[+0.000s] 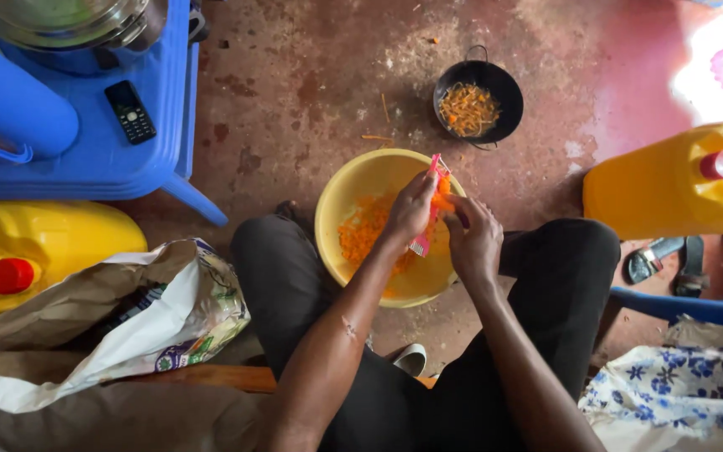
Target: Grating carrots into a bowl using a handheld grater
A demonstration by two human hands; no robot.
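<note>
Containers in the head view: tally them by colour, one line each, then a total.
Yellow: 3, the bowl, left jerrycan, right jerrycan
Black: 1, the small pan
Blue: 1, the jug
Total: 5

Daylight enters from the upper right, where a blown-out white patch washes over the red floor and the yellow jerrycan. Elsewhere exposure is even, with soft shadows beneath the blue plastic chair. Focus is sharp centrally; edges curve slightly from wide-angle distortion.
</note>
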